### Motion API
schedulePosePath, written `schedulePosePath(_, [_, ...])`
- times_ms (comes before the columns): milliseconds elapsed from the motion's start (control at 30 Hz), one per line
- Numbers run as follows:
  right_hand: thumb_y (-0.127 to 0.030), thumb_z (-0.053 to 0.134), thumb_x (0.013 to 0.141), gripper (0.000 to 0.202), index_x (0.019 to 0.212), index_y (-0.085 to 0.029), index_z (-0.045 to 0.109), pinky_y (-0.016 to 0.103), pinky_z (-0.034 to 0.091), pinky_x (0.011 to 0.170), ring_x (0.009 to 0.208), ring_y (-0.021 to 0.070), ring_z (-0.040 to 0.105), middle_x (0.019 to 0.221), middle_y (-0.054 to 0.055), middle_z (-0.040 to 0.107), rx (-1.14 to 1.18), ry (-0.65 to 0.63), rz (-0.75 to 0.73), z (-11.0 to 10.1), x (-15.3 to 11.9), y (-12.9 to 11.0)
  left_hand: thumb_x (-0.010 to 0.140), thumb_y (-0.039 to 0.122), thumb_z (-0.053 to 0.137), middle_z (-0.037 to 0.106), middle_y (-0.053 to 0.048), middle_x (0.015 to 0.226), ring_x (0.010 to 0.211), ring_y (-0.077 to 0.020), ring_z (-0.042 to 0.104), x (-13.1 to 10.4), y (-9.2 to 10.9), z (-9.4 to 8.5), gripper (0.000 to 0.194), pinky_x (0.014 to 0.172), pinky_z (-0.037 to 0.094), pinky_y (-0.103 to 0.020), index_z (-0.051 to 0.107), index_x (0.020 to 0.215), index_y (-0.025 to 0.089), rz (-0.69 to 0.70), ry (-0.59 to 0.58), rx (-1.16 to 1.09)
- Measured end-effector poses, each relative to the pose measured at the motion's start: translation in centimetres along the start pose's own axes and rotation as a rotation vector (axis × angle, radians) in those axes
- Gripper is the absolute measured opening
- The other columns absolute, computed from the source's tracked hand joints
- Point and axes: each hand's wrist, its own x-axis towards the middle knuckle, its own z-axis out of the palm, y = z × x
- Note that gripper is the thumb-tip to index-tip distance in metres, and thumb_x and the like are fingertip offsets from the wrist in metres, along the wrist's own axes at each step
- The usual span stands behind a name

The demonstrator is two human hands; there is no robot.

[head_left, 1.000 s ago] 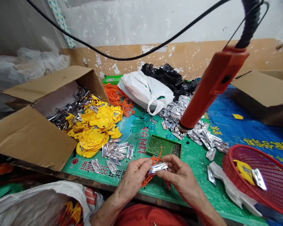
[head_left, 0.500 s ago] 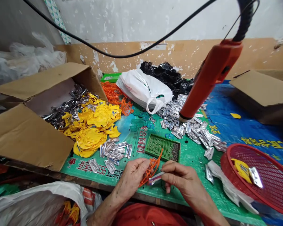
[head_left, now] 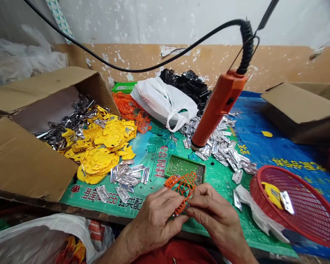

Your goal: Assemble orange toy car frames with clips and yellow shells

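Close to the table's front edge, my left hand (head_left: 161,214) pinches an orange plastic lattice piece (head_left: 183,185). Opposite it, my right hand (head_left: 216,211) is closed at the piece's right side, its fingertips nearly meeting the left thumb. A sliver of a silver metal plate (head_left: 186,206) shows at the right fingertips; the rest of it is hidden by fingers and lattice. Just beyond the hands lies a green tray (head_left: 178,167) with small metal parts at its right end. An orange electric screwdriver (head_left: 216,110) hangs tip down on a coiled cord behind the tray.
Yellow plastic pieces (head_left: 99,161) spill from a cardboard box (head_left: 30,161) at left, beside loose silver plates (head_left: 129,176). More silver plates (head_left: 225,146) lie behind the screwdriver. A white bag (head_left: 162,102) and orange lattices (head_left: 123,106) are farther back. A red basket (head_left: 294,183) stands at right.
My hands have come together, and the lattice has turned to face up more. The silver plate has moved in against it, mostly out of sight. The screwdriver has swung left and hangs more upright.
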Motion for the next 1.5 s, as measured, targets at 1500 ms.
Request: schedulePosePath(1500, [0.001, 0.055, 0.081, 0.029, 0.105, -0.015, 0.058, 0.023, 0.05, 0.063, 0.069, 0.0116, 0.056, 0.077, 0.003, 0.059, -0.529, 0.089, -0.392, -0.5, -3.8, 1.6, 0.093, 0.011, 0.041, 0.065, -0.008, 0.082, 0.076, -0.0191, 0.06, 0.0, 1.2, 1.0, 0.019, 0.07, 0.056, -0.033, 0.058, 0.1, 0.008, 0.257, -0.015, 0.318])
